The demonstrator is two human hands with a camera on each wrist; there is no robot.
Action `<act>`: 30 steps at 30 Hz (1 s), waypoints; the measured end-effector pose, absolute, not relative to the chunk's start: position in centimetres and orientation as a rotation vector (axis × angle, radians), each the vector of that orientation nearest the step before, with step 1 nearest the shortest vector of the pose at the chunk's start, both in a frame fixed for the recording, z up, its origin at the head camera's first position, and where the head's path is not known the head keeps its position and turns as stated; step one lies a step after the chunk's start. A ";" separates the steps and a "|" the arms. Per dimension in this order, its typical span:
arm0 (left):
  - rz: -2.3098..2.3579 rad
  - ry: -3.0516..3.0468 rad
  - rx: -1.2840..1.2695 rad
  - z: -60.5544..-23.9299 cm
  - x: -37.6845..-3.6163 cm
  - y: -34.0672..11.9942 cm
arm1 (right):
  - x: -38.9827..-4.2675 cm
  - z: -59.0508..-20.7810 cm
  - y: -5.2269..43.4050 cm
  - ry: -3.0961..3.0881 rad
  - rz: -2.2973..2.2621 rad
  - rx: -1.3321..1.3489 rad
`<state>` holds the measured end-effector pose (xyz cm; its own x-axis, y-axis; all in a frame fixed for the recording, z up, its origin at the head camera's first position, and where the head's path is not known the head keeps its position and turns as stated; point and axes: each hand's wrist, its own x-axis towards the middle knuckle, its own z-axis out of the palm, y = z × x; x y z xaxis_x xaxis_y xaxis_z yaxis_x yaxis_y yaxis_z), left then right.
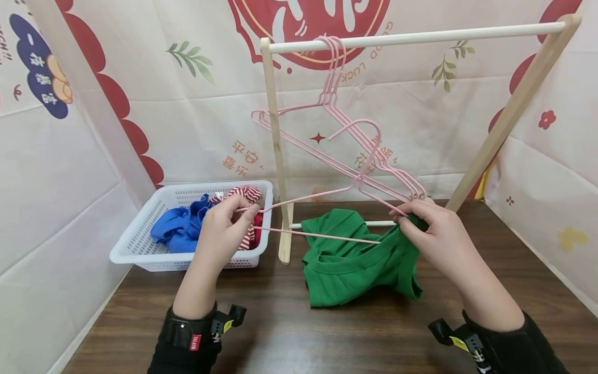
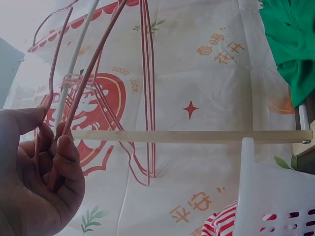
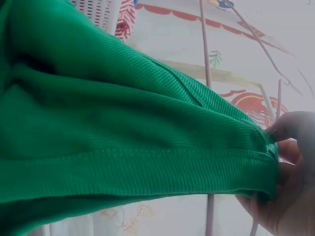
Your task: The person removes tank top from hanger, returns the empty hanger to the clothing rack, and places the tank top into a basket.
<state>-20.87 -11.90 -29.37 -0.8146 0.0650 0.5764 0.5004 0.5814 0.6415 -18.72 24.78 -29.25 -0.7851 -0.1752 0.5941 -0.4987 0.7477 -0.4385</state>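
Pink wire hanger (image 1: 322,215) is pinched at one end by the left hand (image 1: 224,228); right hand (image 1: 436,234) grips its other end plus the green ribbed shirt (image 1: 348,259), hands well apart.

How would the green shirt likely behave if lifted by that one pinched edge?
Probably floppy: the green shirt lies crumpled in folds on the table and sags below the right hand pinching its edge. Its ribbed knit likely stretches a little. It seems light, since a fingertip pinch lifts the edge.
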 end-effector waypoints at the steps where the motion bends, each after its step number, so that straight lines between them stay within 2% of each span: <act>1: -1.162 -2.311 -0.443 -29.4 -20.9 -12.0 | -18.7 -29.3 24.8 -2.422 0.820 0.500; 30: -1.229 -2.266 -0.301 -29.9 -20.8 -15.6 | -19.2 -30.4 26.4 -2.513 0.913 0.521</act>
<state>-20.84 -15.60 -29.86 -0.8293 -0.0582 0.5558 0.4342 0.5590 0.7064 -19.22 26.39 -30.40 -0.8439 -0.2018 0.4971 -0.4738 0.7151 -0.5140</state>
